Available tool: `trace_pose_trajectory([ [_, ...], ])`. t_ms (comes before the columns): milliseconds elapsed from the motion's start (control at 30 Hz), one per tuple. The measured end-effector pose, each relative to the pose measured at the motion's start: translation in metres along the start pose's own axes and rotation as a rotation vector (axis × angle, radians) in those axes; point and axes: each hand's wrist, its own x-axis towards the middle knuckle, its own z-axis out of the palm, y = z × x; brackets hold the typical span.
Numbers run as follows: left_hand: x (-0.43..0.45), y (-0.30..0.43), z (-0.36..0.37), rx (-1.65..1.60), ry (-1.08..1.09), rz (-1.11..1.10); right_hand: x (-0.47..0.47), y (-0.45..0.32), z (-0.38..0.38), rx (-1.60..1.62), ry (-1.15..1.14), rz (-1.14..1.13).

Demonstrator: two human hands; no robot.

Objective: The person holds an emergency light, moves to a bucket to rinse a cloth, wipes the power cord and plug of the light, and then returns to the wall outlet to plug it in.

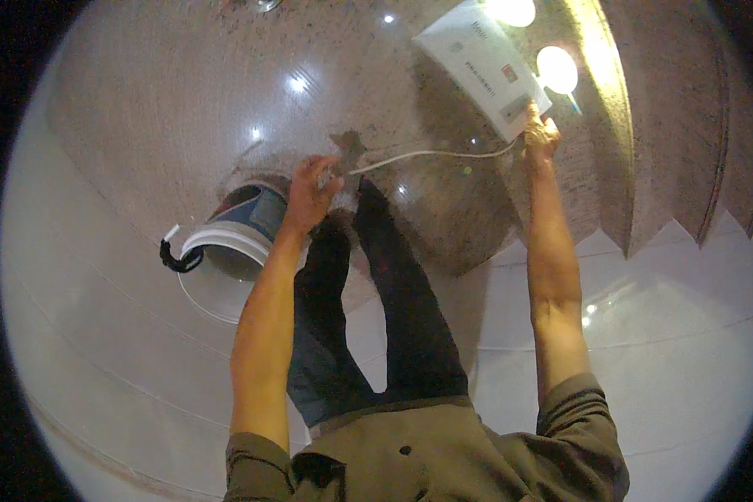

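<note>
My right hand [541, 135] grips the lower corner of a white twin-head emergency light [477, 63] whose flat face bears writing. Its two round lamp heads [557, 70] glow brightly. A thin white cable [427, 152] runs from the light's corner towards my left hand [312, 193]. The fingers and thumb of my left hand are curved close to the cable's far end. Blur hides whether they pinch it. Below and left of that hand is a white bucket [223, 232] with a blue printed side and a black-wrapped handle [182, 258].
Brown speckled stone flooring [163, 125] spreads ahead, with bright reflections. Stone steps [671, 157] with zigzag edges lie at the right. Pale glossy tiles [652, 370] border the stone on the near side. My dark-trousered legs [408, 295] are below my hands.
</note>
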Motion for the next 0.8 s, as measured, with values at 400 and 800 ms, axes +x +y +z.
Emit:
trace_pose_trajectory([
  [400,-0.023,0.071,-0.028,0.179,-0.024,0.021,-0.217,-0.025,0.084,-0.38,-0.693,-0.964],
  [800,-0.084,0.09,0.039,-0.194,0.655,-0.442,-0.047,0.109,0.098,-1.016,-0.763,-1.388],
])
